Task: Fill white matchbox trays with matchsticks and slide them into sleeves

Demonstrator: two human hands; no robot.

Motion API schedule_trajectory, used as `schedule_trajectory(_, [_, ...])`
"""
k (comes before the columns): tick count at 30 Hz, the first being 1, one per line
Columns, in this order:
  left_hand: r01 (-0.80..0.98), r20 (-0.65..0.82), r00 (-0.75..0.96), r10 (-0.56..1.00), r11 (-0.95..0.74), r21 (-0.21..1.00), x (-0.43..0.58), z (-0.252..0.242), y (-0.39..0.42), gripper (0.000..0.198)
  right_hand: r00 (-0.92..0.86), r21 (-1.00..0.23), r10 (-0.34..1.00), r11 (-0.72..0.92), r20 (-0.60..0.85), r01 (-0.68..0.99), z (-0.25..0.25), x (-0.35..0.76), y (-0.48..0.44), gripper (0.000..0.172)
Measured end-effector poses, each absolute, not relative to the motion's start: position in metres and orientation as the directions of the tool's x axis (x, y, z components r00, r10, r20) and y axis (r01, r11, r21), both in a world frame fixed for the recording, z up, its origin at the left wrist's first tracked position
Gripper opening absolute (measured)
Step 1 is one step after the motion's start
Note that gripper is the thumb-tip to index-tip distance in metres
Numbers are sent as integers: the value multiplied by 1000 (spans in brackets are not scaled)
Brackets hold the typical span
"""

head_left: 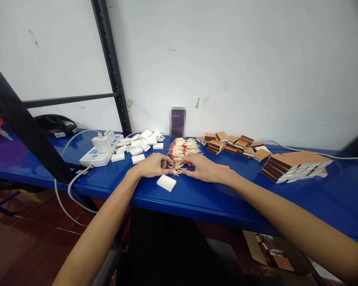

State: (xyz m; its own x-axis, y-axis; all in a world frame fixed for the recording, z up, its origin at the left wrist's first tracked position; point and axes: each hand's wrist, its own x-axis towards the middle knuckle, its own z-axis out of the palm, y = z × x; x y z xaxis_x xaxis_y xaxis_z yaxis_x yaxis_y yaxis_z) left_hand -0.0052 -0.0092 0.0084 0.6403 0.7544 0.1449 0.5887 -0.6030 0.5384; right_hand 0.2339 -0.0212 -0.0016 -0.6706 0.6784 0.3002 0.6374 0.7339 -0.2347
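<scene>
A pile of matches [179, 146] with red heads and pale sticks lies on the blue table in front of me. At its near edge, my left hand [154, 165] curls its thumb and fingers around matches from the left. From the right, my right hand [203, 167] does the same, thumb and index finger pinching in at the sticks. A few loose matches show between the two hands; the exact ones gripped are partly hidden by my fingers. Just below my left hand rests a white matchbox tray [166, 182].
White trays [135, 145] lie heaped at left, beside a power strip [97, 155] with chargers and cables. Orange-brown matchboxes [231, 145] are scattered right of the pile; stacked matchboxes [295, 165] stand farther right. A dark shelf post [111, 59] rises at left. Below is an open carton [268, 250].
</scene>
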Motion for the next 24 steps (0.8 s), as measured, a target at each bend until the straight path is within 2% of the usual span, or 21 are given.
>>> schedule_trajectory(8, [599, 124, 664, 737, -624, 501, -3, 9, -8, 36, -673, -234, 694, 720, 257, 653, -4, 234, -18, 31])
schedule_trajectory(15, [596, 129, 672, 730, -635, 491, -3, 11, -10, 35, -668, -237, 695, 719, 266, 653, -4, 232, -23, 20])
schedule_trajectory(24, [586, 132, 675, 726, -637, 502, -2, 11, -11, 30, -640, -244, 718, 696, 273, 676, -3, 236, -31, 26])
